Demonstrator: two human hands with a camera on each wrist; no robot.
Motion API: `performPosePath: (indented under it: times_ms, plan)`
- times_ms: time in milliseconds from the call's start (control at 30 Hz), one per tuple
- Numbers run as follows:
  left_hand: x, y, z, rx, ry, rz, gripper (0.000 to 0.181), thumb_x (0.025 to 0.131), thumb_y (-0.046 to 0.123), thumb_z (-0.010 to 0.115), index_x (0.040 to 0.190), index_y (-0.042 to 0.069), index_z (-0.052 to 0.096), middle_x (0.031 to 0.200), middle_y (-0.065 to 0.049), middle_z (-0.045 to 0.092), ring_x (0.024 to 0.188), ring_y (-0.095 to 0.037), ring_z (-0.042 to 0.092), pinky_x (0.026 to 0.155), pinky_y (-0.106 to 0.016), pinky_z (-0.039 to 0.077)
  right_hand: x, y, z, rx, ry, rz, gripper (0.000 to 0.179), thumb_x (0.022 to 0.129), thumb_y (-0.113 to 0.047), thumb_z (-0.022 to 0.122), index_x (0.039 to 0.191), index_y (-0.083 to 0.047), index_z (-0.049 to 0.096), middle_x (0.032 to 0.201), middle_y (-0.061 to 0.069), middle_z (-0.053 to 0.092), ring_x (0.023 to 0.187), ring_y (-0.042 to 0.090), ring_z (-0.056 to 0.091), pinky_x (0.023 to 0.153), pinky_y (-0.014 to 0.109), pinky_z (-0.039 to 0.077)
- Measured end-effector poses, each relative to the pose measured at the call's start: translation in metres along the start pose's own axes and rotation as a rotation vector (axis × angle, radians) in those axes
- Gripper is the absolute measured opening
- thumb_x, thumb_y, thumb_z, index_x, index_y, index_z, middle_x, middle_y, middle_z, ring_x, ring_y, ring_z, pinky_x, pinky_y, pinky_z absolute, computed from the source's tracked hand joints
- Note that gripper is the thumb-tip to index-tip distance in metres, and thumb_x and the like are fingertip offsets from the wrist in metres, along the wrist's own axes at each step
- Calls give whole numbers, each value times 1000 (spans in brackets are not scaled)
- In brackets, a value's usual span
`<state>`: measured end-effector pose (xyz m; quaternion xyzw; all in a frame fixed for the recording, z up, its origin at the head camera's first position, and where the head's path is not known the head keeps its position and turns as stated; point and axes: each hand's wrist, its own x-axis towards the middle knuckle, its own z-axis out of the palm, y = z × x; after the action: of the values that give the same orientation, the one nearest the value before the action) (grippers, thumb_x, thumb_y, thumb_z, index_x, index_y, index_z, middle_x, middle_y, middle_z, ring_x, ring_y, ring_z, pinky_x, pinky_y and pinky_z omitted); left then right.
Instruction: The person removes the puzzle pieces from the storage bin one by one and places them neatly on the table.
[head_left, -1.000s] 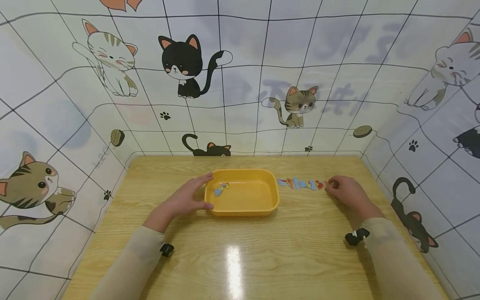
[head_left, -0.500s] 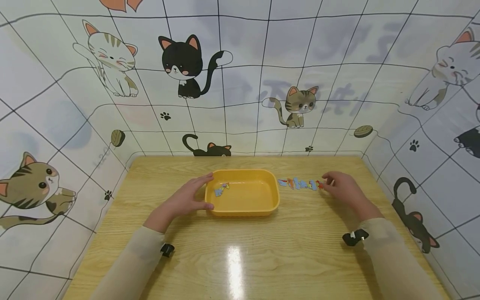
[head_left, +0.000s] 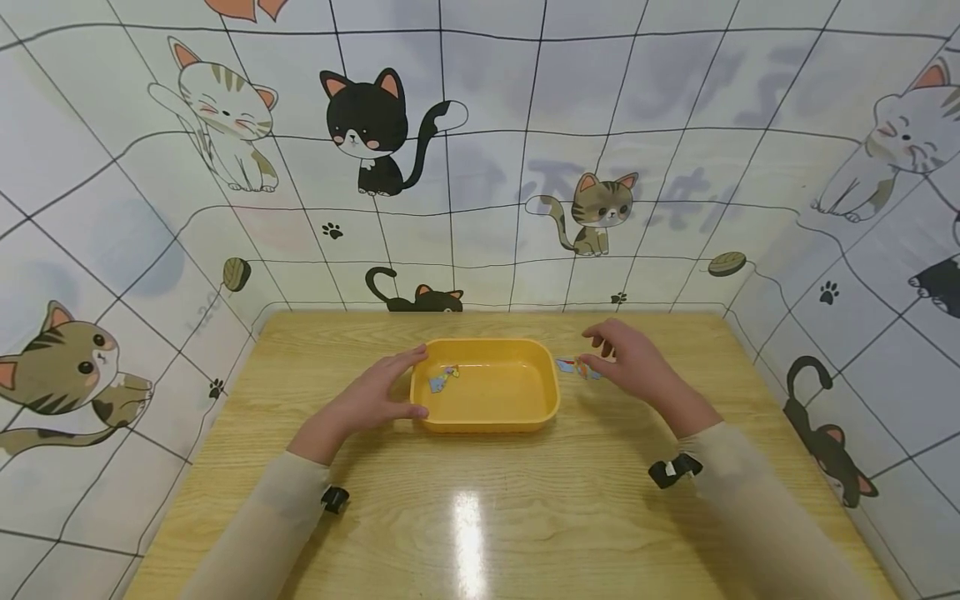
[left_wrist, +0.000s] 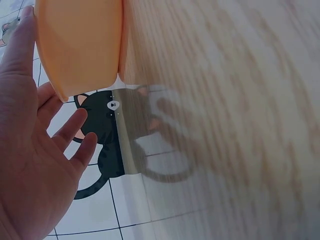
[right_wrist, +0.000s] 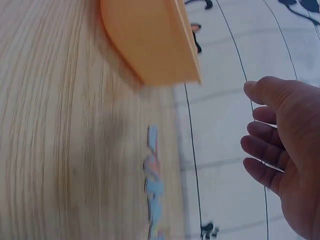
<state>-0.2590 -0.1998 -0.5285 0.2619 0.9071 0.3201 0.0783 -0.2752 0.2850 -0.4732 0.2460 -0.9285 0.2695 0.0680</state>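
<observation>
A yellow plastic tray (head_left: 487, 427) sits on the wooden table, with a few small blue and yellow jigsaw-like pieces (head_left: 441, 380) at its left end. My left hand (head_left: 366, 394) holds that end, its thumb at the near left rim and fingers at the far left corner. To the right of the tray runs a row of flat, colourful jigsaw-like pieces (head_left: 567, 366), partly hidden by my right hand (head_left: 628, 360). That hand hovers over the row, fingers loosely bent. In the right wrist view, nothing shows between its fingers and the row of pieces (right_wrist: 154, 187) lies apart from it.
The wooden table (head_left: 420, 517) ends at the back and sides against a white, cat-printed cloth (head_left: 495, 167) with black grid lines. A black wrist strap (head_left: 675, 471) sits on the right sleeve, another strap (head_left: 334, 499) on the left.
My right hand has moved left from the row's right end to near the tray, rising a little and parting its fingers. My left hand and the tray stay put.
</observation>
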Motion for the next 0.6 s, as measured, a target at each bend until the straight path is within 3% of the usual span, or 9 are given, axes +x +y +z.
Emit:
performPosePath:
  times_ms: [200,433,600]
  plan:
    - [0,-1,0,-1,6,18,105,90,53,91,173,17,38,183,6,25,165,-37,29,132,-64,25,24,-37,21,21,-60,-110,37,102,-19,83,134,-5,71,117,8,68,100,27,67,81,45,59]
    - [0,1,-1,-5,9,20,104,90,49,92,172,14,40,182,4,26,164,-39,30,131,-66,26,51,-72,57,-25,-246,-110,48,104,-32,81,143,-8,67,127,5,64,111,26,67,93,45,60]
    - [0,3,-2,-13,6,19,104,89,52,92,172,14,41,182,3,28,164,-39,31,131,-65,26,65,-91,81,-67,-318,-120,59,104,-39,80,149,-4,63,131,12,65,117,27,68,95,44,61]
